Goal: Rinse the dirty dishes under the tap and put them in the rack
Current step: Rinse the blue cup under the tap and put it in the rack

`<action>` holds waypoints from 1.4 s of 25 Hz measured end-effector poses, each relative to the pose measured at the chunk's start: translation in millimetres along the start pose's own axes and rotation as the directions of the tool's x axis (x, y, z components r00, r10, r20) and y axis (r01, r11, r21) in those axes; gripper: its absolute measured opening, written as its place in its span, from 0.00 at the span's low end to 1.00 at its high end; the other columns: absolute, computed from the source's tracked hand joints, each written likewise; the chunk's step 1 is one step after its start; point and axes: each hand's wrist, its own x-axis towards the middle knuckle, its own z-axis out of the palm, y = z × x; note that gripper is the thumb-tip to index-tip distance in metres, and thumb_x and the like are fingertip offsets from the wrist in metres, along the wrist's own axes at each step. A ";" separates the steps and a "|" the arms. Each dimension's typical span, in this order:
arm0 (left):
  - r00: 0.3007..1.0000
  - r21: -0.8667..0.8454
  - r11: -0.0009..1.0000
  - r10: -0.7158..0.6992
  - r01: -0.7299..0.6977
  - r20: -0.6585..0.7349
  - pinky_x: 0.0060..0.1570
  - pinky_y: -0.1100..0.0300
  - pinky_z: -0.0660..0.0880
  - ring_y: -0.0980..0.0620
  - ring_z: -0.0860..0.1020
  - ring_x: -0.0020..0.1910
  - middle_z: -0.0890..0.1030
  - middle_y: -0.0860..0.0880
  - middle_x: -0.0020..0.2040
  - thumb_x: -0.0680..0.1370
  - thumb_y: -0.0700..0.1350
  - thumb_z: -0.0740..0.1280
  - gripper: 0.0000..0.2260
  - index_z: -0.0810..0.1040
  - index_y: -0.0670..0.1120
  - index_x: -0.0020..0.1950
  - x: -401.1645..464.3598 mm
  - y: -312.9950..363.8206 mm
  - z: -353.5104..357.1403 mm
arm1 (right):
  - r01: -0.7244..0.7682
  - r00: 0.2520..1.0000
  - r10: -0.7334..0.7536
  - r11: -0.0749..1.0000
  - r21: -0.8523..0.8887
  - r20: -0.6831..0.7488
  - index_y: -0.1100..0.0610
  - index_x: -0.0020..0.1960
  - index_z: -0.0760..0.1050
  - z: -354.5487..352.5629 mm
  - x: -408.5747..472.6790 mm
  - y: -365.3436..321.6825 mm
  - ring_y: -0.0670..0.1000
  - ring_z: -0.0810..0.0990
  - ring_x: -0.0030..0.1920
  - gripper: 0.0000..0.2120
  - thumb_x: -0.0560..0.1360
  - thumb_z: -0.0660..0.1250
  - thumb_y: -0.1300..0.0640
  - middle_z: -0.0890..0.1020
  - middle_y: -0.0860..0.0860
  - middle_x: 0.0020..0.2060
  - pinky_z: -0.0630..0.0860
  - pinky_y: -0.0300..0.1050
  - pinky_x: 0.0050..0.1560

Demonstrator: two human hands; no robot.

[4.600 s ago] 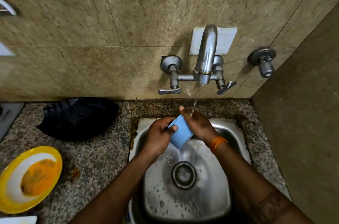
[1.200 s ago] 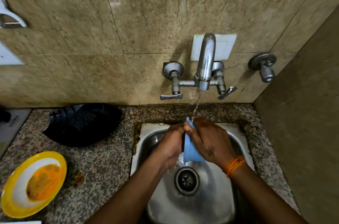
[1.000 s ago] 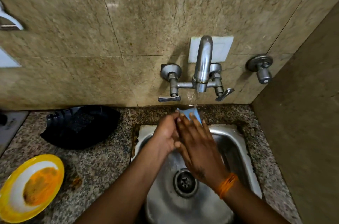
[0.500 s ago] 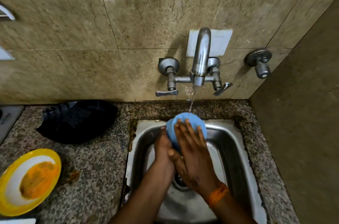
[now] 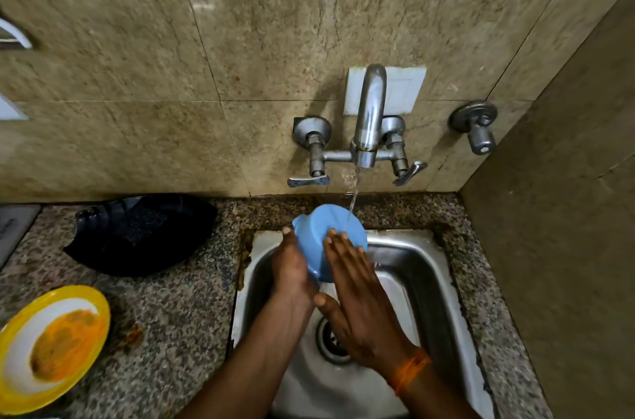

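A small blue bowl [image 5: 323, 233] is held over the back of the steel sink [image 5: 422, 267], its underside turned toward me. Water runs from the tap [image 5: 369, 116] onto its upper right edge. My left hand [image 5: 292, 267] grips the bowl from the left, with the thumb on its rim. My right hand [image 5: 357, 301] lies flat against the bowl's outer side, fingers straight. A yellow plate [image 5: 51, 346] smeared with orange food sits on the counter at the lower left.
A black plastic container [image 5: 137, 233] lies on the granite counter [image 5: 178, 315] left of the sink. A second wall valve [image 5: 476, 124] sticks out at the right. A side wall closes the right. The drain [image 5: 330, 339] shows between my forearms.
The bowl has turned from sideways to bottom-up under the stream. My right hand has slid down its outer side, with the fingers now flat on it. My left hand keeps its grip.
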 end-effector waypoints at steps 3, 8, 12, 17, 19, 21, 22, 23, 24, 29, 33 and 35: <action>0.998 0.005 0.999 -0.040 0.040 0.056 0.39 0.52 0.81 0.43 0.86 0.40 0.87 0.38 0.51 0.81 0.58 0.59 0.24 0.84 0.40 0.53 -17.6 -13.2 4.5 | -0.102 0.994 0.108 0.981 0.166 -0.025 0.51 0.83 0.52 -10.4 15.8 19.4 0.45 0.51 0.82 0.39 0.81 0.44 0.29 0.55 0.49 0.83 0.49 0.46 0.82; 0.997 0.038 0.997 0.063 -0.065 0.052 0.43 0.51 0.79 0.39 0.84 0.46 0.87 0.40 0.45 0.83 0.48 0.57 0.18 0.81 0.38 0.59 -25.0 -21.9 -12.8 | -0.296 0.907 0.391 0.858 0.420 -0.158 0.49 0.75 0.70 -36.1 16.7 45.5 0.48 0.74 0.71 0.27 0.82 0.58 0.37 0.77 0.48 0.70 0.71 0.46 0.71; 0.995 0.007 0.998 0.060 -0.061 0.083 0.48 0.45 0.73 0.36 0.78 0.52 0.82 0.36 0.51 0.85 0.43 0.55 0.14 0.79 0.41 0.57 -38.5 -17.6 -43.0 | -0.274 0.720 0.598 0.710 0.648 -0.351 0.48 0.79 0.64 -73.9 37.7 54.4 0.48 0.70 0.73 0.30 0.80 0.70 0.47 0.70 0.46 0.75 0.70 0.54 0.73; 0.993 -0.087 0.993 0.084 -0.076 0.085 0.46 0.46 0.74 0.41 0.78 0.48 0.82 0.39 0.46 0.84 0.36 0.54 0.13 0.78 0.42 0.50 -65.2 -31.1 -64.3 | -0.143 0.767 0.439 0.828 0.543 -0.468 0.52 0.77 0.66 -99.1 55.5 29.7 0.50 0.69 0.73 0.29 0.78 0.67 0.62 0.72 0.50 0.74 0.69 0.58 0.74; 0.990 -0.105 0.991 0.096 -0.085 0.107 0.44 0.46 0.76 0.41 0.80 0.46 0.84 0.39 0.43 0.83 0.36 0.57 0.10 0.78 0.42 0.50 -75.6 -33.0 -68.7 | -0.133 0.856 0.253 0.950 0.282 -0.450 0.52 0.78 0.65 -101.5 55.1 18.0 0.55 0.62 0.78 0.31 0.77 0.66 0.62 0.66 0.52 0.78 0.63 0.58 0.78; 0.986 -0.130 0.987 0.113 -0.097 0.123 0.42 0.46 0.81 0.41 0.83 0.45 0.86 0.39 0.46 0.76 0.38 0.64 0.08 0.78 0.42 0.53 -76.8 -31.2 -73.7 | -0.093 0.909 0.113 0.993 0.070 -0.401 0.52 0.80 0.62 -99.3 54.3 8.0 0.57 0.55 0.80 0.33 0.77 0.67 0.61 0.60 0.51 0.81 0.55 0.52 0.80; 0.985 -0.144 0.984 0.119 -0.101 0.123 0.41 0.46 0.83 0.42 0.83 0.47 0.85 0.38 0.50 0.73 0.39 0.66 0.11 0.78 0.42 0.54 -77.2 -29.2 -77.1 | -0.103 0.889 0.149 0.986 0.128 -0.433 0.52 0.80 0.61 -92.7 50.0 1.6 0.53 0.57 0.80 0.33 0.78 0.67 0.61 0.60 0.50 0.81 0.56 0.45 0.79; 0.987 -0.167 0.981 0.117 -0.097 0.114 0.39 0.46 0.84 0.42 0.82 0.49 0.83 0.38 0.54 0.74 0.38 0.67 0.11 0.78 0.42 0.56 -75.3 -27.4 -81.1 | -0.128 0.839 0.252 0.953 0.275 -0.483 0.53 0.79 0.64 -84.2 42.3 -6.7 0.49 0.62 0.76 0.30 0.79 0.68 0.61 0.64 0.51 0.78 0.60 0.38 0.76; 0.987 -0.197 0.976 0.120 -0.096 0.112 0.38 0.47 0.85 0.43 0.82 0.51 0.82 0.38 0.56 0.78 0.37 0.64 0.09 0.78 0.42 0.57 -75.3 -25.5 -85.6 | -0.151 0.766 0.399 0.874 0.463 -0.504 0.53 0.75 0.68 -69.3 30.5 -13.7 0.46 0.69 0.71 0.25 0.79 0.68 0.60 0.69 0.51 0.74 0.66 0.34 0.70; 0.969 -0.335 0.922 0.233 -0.194 0.078 0.46 0.48 0.84 0.44 0.81 0.56 0.81 0.39 0.63 0.85 0.42 0.58 0.15 0.74 0.41 0.70 -83.9 -9.9 -118.2 | -0.455 0.697 0.679 0.171 0.874 0.230 0.47 0.55 0.82 22.3 -35.3 -67.9 0.55 0.79 0.61 0.08 0.77 0.71 0.49 0.83 0.47 0.57 0.77 0.57 0.63; 0.950 -0.336 0.910 0.292 -0.242 0.108 0.48 0.46 0.84 0.42 0.84 0.56 0.82 0.38 0.64 0.84 0.42 0.58 0.16 0.75 0.42 0.71 -98.0 1.6 -153.7 | -0.426 0.817 0.448 0.048 0.903 0.362 0.50 0.64 0.80 43.3 -36.2 -113.1 0.52 0.82 0.61 0.16 0.77 0.72 0.50 0.84 0.47 0.60 0.81 0.56 0.61; 0.914 -0.253 0.890 0.403 -0.379 0.049 0.47 0.47 0.85 0.44 0.85 0.56 0.81 0.39 0.66 0.84 0.39 0.59 0.19 0.71 0.44 0.75 -103.5 17.2 -174.9 | -0.370 0.858 0.436 0.153 0.917 0.273 0.52 0.64 0.80 51.1 -19.5 -137.5 0.50 0.83 0.59 0.16 0.77 0.73 0.54 0.85 0.49 0.59 0.83 0.50 0.55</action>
